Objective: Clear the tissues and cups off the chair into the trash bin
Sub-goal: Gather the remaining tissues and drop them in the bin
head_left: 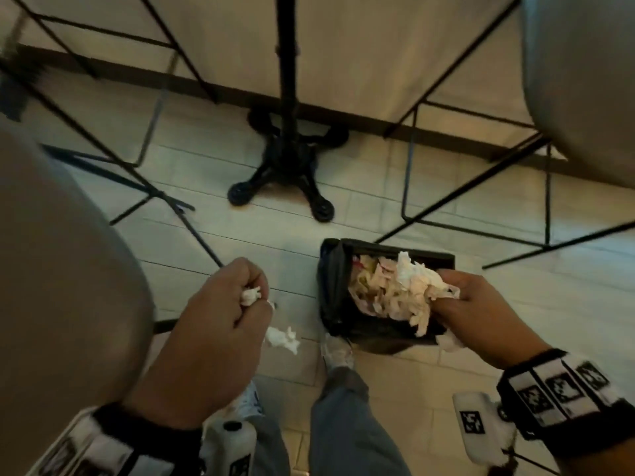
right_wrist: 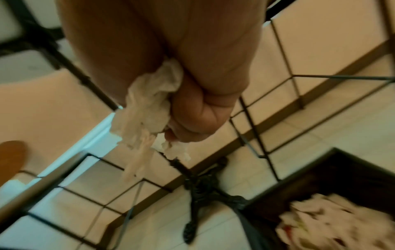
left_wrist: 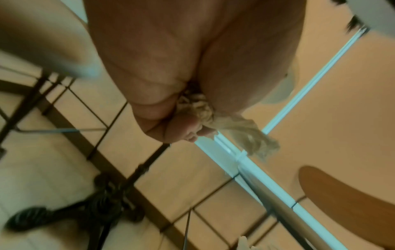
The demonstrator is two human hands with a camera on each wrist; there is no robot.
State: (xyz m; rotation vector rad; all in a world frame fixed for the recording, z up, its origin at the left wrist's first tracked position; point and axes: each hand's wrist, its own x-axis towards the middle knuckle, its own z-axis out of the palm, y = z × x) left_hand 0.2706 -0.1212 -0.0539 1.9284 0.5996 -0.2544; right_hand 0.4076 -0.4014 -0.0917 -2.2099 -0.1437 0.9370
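The person is standing over a black bin [head_left: 385, 297] on the tiled floor [head_left: 481, 304], with 1 shoe [head_left: 338, 352] touching its near edge. The bin, lined with a dark bag, is holding a heap of crumpled paper waste [head_left: 374, 297].

The right hand [head_left: 481, 314] is hovering above the bin's right side, its fingers clenching a big wad [head_left: 417, 286] of white tissue. Part of that wad is sticking up past the knuckles and part is dangling over the waste; the right wrist view is showing it trailing down from the fist [right_wrist: 147, 108].

The left hand [head_left: 220, 324] is hanging to the left of the bin, above bare floor, its fingers curling tightly around a small tissue [head_left: 250, 296]. A loose end of this tissue [head_left: 281, 339] is hanging below the fist, and the left wrist view is showing it squeezed between fingers and palm [left_wrist: 196, 104].

A grey chair seat [head_left: 58, 269] is filling the left edge of the head view. Beyond the bin, a black table base [head_left: 285, 173] is standing near the wall.
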